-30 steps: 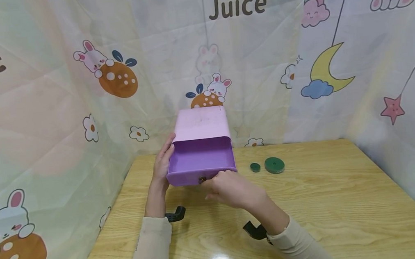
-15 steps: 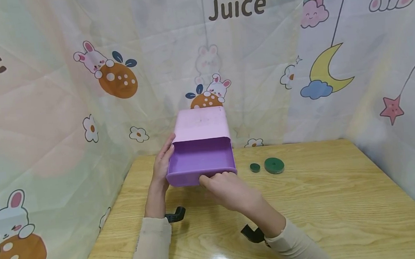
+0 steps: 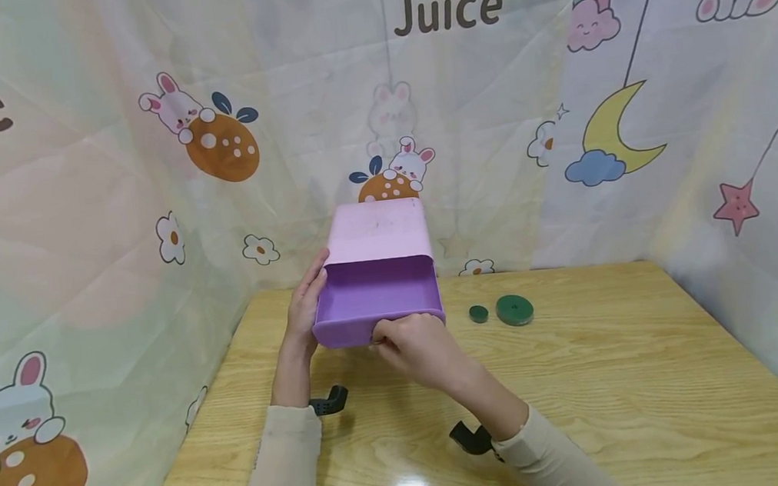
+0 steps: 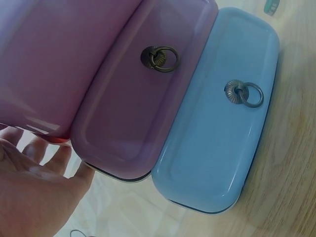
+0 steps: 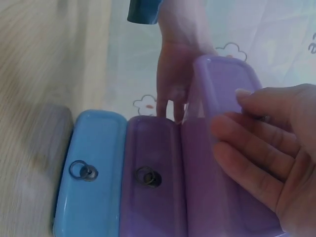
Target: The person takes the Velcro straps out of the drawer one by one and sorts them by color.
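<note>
A small drawer cabinet with a pink top stands at the back of the table, its purple top drawer pulled out and bare inside. My left hand rests with fairly straight fingers against the cabinet's left side. At the drawer's front, my right hand curls its thumb and fingers around the pull ring, which is mostly hidden. Below, a closed purple drawer and a closed blue drawer show in the left wrist view, each with a metal ring.
Two green discs, a small one and a larger one, lie on the wooden table right of the cabinet. Printed cloth hangs behind and at both sides. A black camera mount sits at each wrist.
My right hand has shifted slightly left and up, its fingers now covering the ring that showed before. The drawer stays pulled out about as far, and my left hand keeps its place.
</note>
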A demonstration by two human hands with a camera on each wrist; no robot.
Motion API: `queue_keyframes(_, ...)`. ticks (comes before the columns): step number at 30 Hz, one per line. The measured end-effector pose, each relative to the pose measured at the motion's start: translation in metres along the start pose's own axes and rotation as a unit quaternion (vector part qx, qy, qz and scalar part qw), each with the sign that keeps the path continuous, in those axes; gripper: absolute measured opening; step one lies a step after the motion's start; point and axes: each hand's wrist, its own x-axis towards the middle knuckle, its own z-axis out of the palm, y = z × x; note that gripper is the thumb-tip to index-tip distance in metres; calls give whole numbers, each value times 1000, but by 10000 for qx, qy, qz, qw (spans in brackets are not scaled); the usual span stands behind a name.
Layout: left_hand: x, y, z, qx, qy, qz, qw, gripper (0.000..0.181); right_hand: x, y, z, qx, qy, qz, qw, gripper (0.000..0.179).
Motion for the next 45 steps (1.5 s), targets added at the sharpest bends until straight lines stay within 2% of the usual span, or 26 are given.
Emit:
queue_keyframes(7,0,0,1,66,11,42,10000,47,2,6,2,429,-18,120,9990,9)
queue_keyframes(28,-2,-1,0,74,-77,208,9997,50,15,23,10,556,115,212,9982,8)
queue_keyframes(36,-2,-1,-1,-11,-115,253,9996,51,22,29,14,611,87,389,9973,9)
queue_keyframes(45,1,-5,-2,36,-112,308,9995,56,32,41,16,834,-19,864,9928,8)
